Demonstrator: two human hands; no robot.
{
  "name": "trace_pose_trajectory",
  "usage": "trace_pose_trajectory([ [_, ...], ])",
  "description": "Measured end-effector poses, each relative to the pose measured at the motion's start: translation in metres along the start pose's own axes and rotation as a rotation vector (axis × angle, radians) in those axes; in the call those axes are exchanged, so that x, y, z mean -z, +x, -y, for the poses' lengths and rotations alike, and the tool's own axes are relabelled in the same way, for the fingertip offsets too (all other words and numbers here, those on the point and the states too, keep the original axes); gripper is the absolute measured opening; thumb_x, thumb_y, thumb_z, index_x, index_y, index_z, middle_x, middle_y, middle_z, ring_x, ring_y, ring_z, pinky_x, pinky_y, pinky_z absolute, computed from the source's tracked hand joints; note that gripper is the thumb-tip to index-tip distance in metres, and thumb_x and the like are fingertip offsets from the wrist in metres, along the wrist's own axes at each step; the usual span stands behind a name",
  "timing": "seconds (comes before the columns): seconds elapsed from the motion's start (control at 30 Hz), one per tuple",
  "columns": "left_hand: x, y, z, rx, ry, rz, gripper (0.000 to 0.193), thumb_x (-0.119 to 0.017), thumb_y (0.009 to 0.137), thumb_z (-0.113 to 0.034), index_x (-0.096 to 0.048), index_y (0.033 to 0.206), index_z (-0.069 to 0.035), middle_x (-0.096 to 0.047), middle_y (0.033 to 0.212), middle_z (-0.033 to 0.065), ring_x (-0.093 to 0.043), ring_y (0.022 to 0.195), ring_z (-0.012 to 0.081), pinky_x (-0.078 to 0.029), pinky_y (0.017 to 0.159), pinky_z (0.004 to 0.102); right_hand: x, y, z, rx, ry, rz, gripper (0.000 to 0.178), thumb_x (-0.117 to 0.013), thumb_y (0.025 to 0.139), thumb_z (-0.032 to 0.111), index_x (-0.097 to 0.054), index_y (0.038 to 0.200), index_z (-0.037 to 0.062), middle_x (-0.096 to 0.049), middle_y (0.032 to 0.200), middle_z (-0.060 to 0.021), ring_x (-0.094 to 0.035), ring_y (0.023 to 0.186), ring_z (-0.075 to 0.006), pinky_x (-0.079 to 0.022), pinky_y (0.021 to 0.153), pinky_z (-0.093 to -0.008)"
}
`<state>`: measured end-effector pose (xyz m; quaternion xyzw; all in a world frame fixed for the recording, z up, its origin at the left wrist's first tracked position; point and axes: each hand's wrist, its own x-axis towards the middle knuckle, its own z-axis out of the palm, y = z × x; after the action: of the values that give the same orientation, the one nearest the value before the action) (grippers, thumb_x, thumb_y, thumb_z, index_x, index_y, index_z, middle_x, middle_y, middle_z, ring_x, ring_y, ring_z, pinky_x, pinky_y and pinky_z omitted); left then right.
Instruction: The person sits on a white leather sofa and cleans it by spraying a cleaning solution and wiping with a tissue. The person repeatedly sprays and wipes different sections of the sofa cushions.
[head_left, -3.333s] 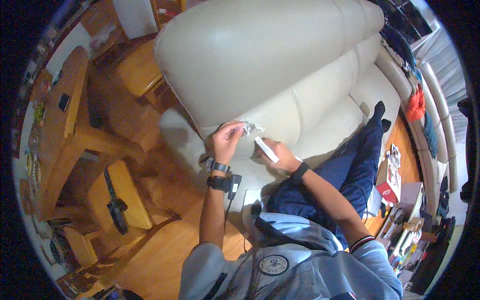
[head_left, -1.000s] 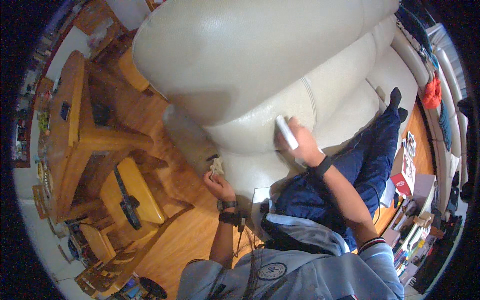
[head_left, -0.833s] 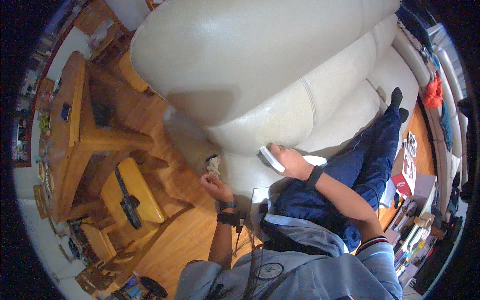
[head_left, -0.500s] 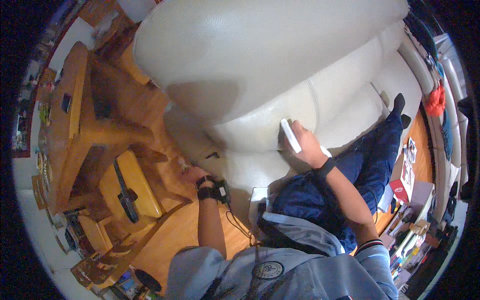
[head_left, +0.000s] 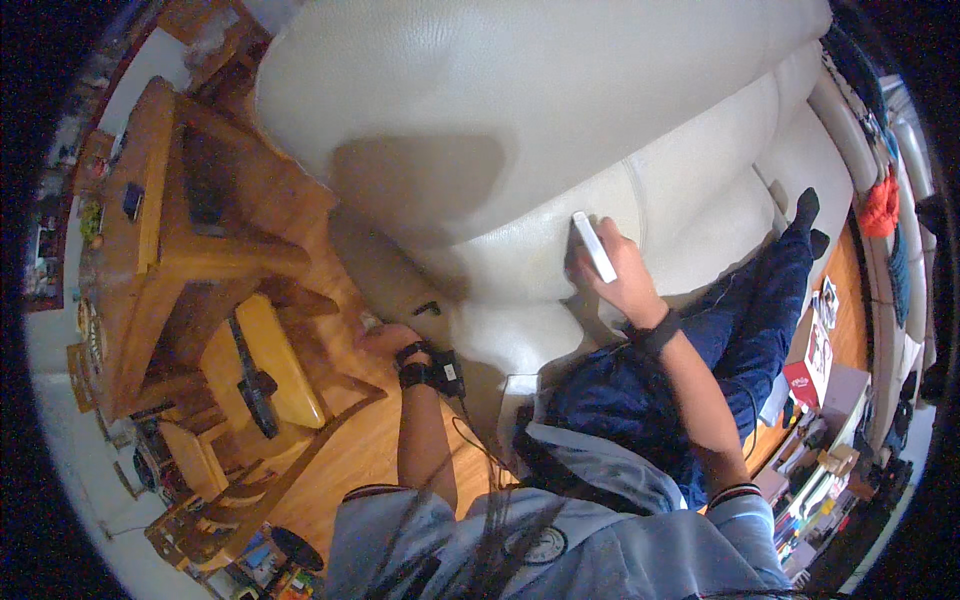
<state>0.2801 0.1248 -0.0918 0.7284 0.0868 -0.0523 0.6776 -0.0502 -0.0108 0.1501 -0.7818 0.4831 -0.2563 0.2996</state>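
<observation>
A slim white rectangular object (head_left: pixel 594 247), likely a phone, is held nearly edge-on in my right hand (head_left: pixel 622 268). My fingers close around its right side, over the cream leather sofa seat (head_left: pixel 690 190). A dark band circles that wrist. My left hand (head_left: pixel 385 338) reaches low beside the sofa's left end, over the wooden floor, and its fingers are too dim to make out. Black straps and a small black box (head_left: pixel 449 374) sit on the left wrist, with a thin cable trailing toward my body. My legs in dark blue trousers (head_left: pixel 720 340) stretch along the sofa.
At the left stand a wooden table (head_left: pixel 150 200) and a yellow wooden stool (head_left: pixel 275 360) with a black strap-like thing on it. A small dark hook-shaped item (head_left: pixel 427 309) shows near the sofa's corner. To the right are a red-and-white box (head_left: pixel 808 370) and cluttered shelves (head_left: pixel 820 470).
My right hand has shifted slightly to the right with the white object, which is turned a little more upright. The left hand stays low beside the sofa, slightly higher in view.
</observation>
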Motion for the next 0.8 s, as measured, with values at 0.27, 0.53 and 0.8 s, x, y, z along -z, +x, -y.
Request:
trace_pose_trajectory([
  [0.27,-0.003,-0.09,-0.099,0.083,-0.002,0.256,0.026,-0.041,0.09,-0.014,-0.051,0.111,-0.003,-0.054,0.111,0.0095,-0.052,0.095,0.0205,-0.046,0.075,0.0347,-0.046,-0.024,0.016,0.079,-0.081,0.292,0.045,-0.058,0.075,0.015,-0.041,0.112,-0.0019,-0.058,0.084,-0.0288,-0.059,0.079,-0.0437,-0.048,0.068,-0.0487],
  [0.53,-0.045,-0.147,-0.187,-0.66,0.355,1.232,0.018,-0.045,0.082,-0.008,-0.06,0.089,-0.004,-0.061,0.087,0.0167,-0.058,0.081,0.0332,-0.046,0.07,0.0396,-0.029,0.01,0.011,-0.097,0.076,-0.064,0.037,-0.062,0.074,0.019,-0.044,0.098,-0.0023,-0.058,0.075,-0.0261,-0.058,0.073,-0.0437,-0.047,0.064,-0.0473],
  [0.8,-0.09,-0.135,-0.195,-0.84,0.856,1.358,0.025,-0.053,0.081,-0.021,-0.062,0.068,-0.001,-0.059,0.064,0.0174,-0.056,0.056,0.025,-0.045,0.058,0.0374,-0.027,0.003,0.022,0.056,0.051,0.086,0.029,-0.06,0.072,0.015,-0.047,0.092,-0.002,-0.058,0.079,-0.0264,-0.059,0.076,-0.0423,-0.046,0.068,-0.0473],
])
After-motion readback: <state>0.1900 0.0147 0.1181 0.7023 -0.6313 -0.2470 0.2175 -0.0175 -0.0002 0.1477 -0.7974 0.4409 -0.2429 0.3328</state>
